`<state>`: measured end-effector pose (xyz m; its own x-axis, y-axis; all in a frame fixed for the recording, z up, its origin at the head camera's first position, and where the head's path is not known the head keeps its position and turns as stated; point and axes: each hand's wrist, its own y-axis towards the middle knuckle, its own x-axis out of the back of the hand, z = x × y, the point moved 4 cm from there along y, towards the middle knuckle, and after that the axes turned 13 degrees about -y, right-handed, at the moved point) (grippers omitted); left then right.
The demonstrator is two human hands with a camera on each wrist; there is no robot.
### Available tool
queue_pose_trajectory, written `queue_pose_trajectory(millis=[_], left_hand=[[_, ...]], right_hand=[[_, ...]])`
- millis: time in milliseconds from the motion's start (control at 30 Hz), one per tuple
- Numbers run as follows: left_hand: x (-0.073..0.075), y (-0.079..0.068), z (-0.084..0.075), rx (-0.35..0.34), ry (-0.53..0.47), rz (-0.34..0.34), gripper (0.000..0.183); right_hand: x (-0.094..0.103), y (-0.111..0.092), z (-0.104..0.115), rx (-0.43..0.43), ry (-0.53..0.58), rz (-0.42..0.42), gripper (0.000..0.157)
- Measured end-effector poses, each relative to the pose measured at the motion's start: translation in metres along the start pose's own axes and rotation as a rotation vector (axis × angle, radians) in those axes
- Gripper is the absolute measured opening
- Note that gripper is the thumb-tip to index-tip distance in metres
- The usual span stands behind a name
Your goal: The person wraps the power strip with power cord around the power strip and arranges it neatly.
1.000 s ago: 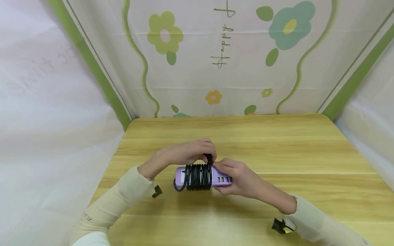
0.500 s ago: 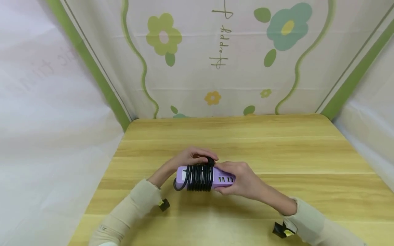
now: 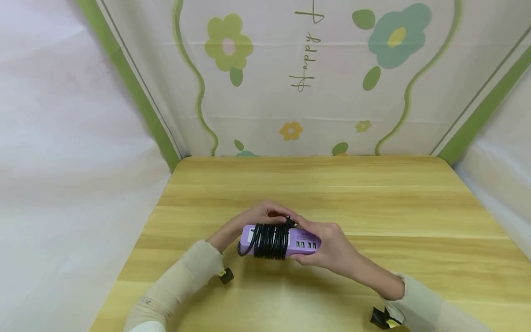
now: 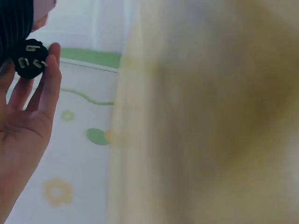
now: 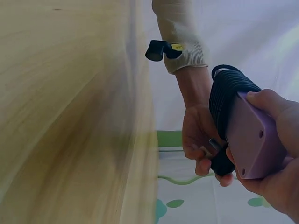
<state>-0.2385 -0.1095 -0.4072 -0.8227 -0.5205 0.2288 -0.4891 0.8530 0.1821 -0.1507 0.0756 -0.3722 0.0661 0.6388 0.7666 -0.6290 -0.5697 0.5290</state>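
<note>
A purple power strip [image 3: 293, 240] with several USB ports is held above the table, its black cord [image 3: 269, 241] wound in several turns round its middle. My right hand [image 3: 333, 246] grips the strip's right end, thumb on the near side and fingers over the far side. Behind the coil, my left hand [image 3: 265, 214] holds the black plug [image 4: 30, 59] between thumb and fingers. The plug's metal prongs face the left wrist camera. In the right wrist view the strip's purple underside [image 5: 252, 135] shows, with the plug close beside it.
The wooden table [image 3: 373, 198] stretches beneath both hands. A white curtain [image 3: 257, 97] printed with flowers hangs along its far edge, and white sheets [image 3: 74, 184] hang at the sides. Each sleeve carries a small black wrist mount [image 3: 226, 275].
My left wrist has dropped and shifted right, and the plug has turned and moved toward the right hand behind the coil. The right hand keeps its hold on the power strip.
</note>
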Motion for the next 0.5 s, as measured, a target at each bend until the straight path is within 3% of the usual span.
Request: queue_pose_trajectory(millis=[133,333,500], left_hand=[[0.001,0.002,0.013,0.024,-0.054,0.000,0.035],[0.009,-0.004,0.023,0.186,-0.183,-0.077,0.052],[0.016,-0.005,0.027,0.197,-0.185,-0.142,0.042]], right_hand=[[0.002,0.000,-0.001,0.000,-0.020,0.010,0.085],[0.003,0.002,-0.012,-0.018,-0.071,0.047,0.090],[0.001,-0.002,-0.027,-0.062,-0.082,0.076,0.086]])
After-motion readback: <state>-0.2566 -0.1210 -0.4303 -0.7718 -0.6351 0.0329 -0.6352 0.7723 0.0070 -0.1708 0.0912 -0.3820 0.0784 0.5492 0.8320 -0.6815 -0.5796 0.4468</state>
